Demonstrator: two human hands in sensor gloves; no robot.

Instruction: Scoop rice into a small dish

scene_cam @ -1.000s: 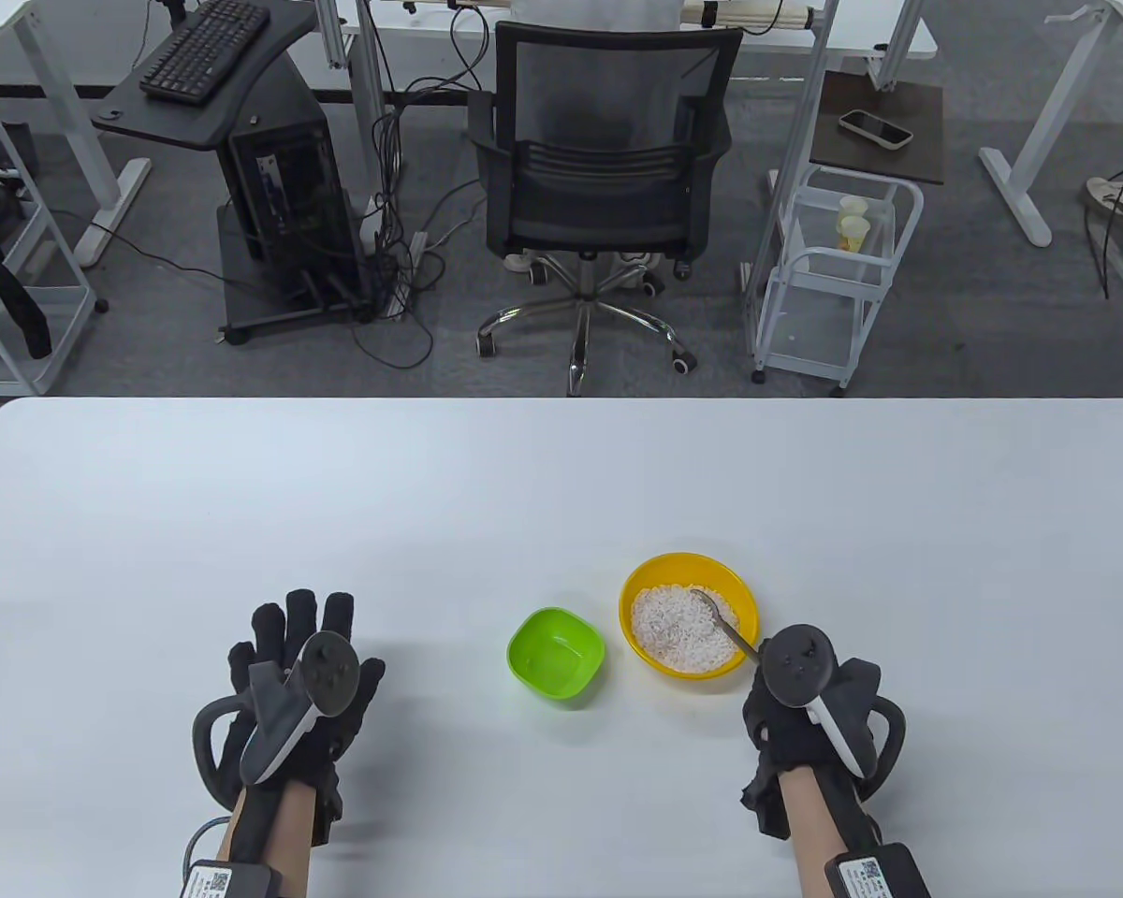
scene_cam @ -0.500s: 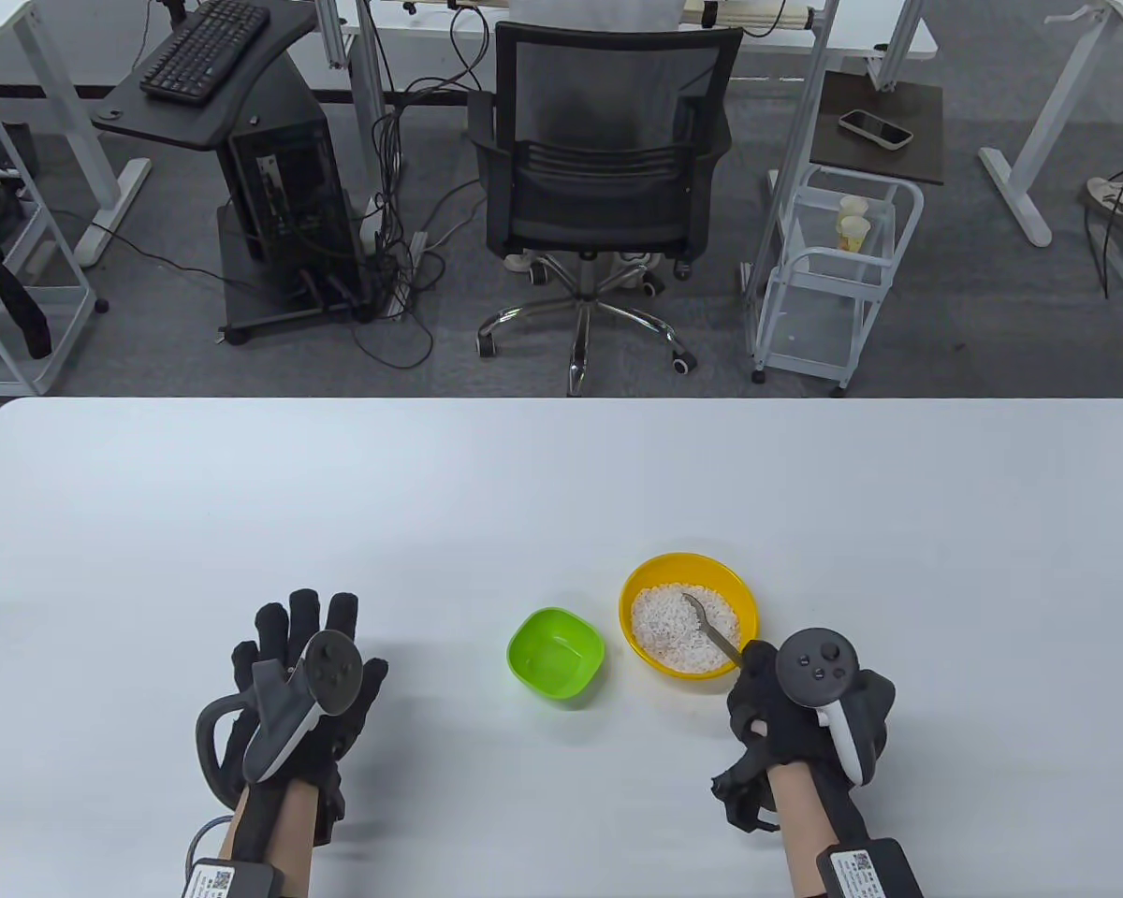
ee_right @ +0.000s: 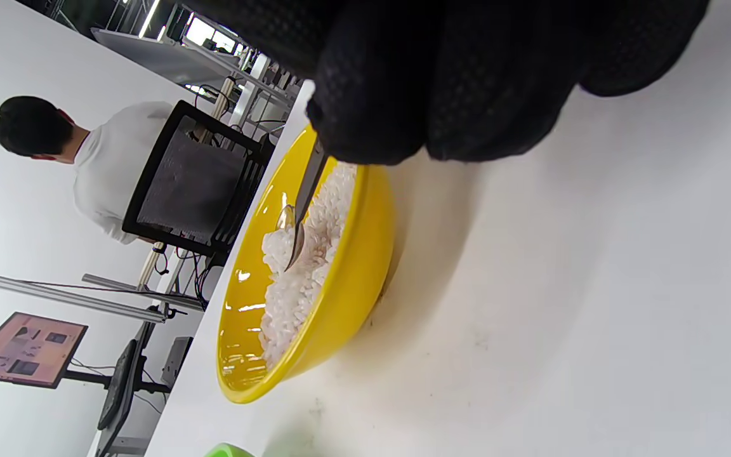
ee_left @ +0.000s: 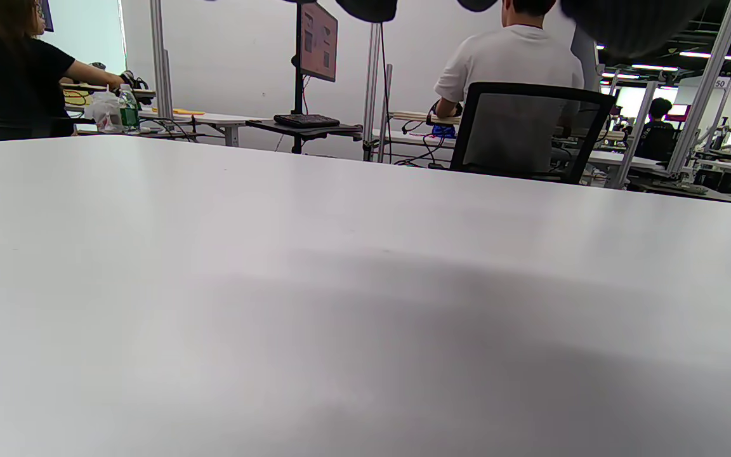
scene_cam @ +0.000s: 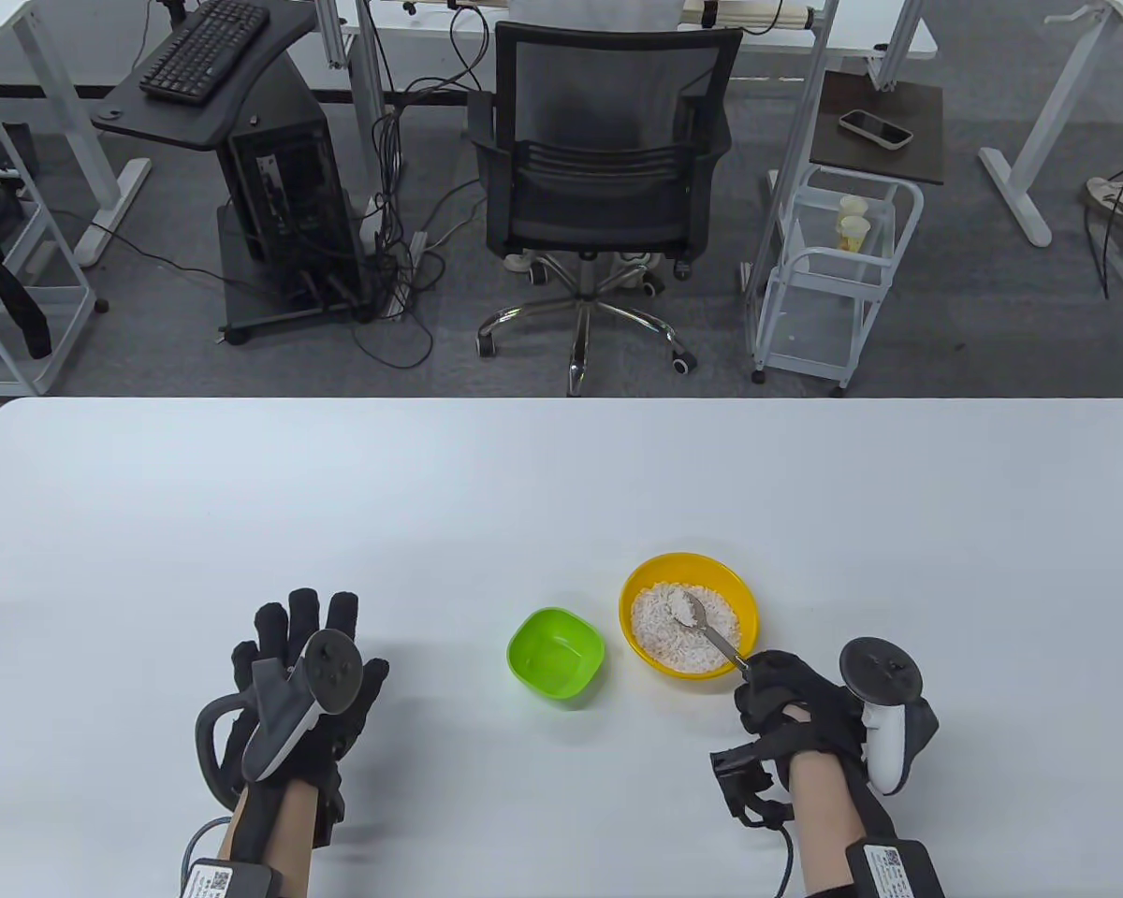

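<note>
Pinched by its handle end in the right hand (scene_cam: 786, 697), the loaded spoon (scene_cam: 707, 629) is easily tilted, so rice (scene_cam: 660, 627) may be spilled onto the desk (scene_cam: 561, 486) short of the green dish (scene_cam: 556, 652); left hand (scene_cam: 290, 692) lies flat, fingers spread.

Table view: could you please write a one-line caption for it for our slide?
Right hand lifts a spoon of rice over the yellow bowl; the green dish sits beside it.

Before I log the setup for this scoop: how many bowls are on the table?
2: a yellow bowl of rice near the right hand, and an empty green bowl just left of it.
</note>
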